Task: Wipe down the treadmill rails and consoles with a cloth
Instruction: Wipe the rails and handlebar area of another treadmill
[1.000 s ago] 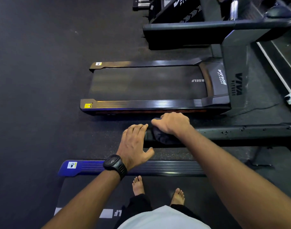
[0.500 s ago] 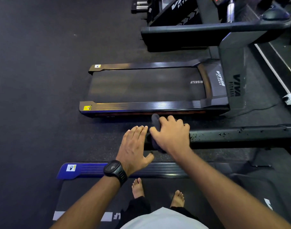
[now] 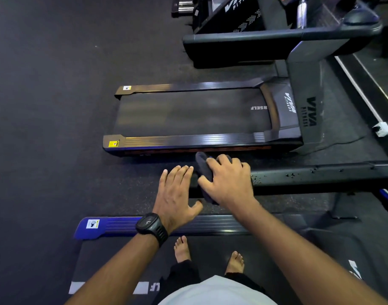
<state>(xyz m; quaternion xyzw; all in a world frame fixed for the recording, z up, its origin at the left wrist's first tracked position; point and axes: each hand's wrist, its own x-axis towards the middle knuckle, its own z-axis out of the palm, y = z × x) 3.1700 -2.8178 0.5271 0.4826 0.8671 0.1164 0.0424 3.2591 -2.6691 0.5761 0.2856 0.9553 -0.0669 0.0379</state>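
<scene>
cloth (image 3: 202, 167) on rail (image 3: 320, 175) end; clutched under right grip (image 3: 229, 183); left grip (image 3: 175, 194) spread flat beside it

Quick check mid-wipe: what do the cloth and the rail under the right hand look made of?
Cloth: dark soft fabric, perhaps terry or microfibre; it bunches in thick folds under the right hand. Handrail: black, matte, likely a rubber or foam coating over a bar; dark specks dot its top, perhaps flaked coating or droplets. Its core is hidden.
</scene>
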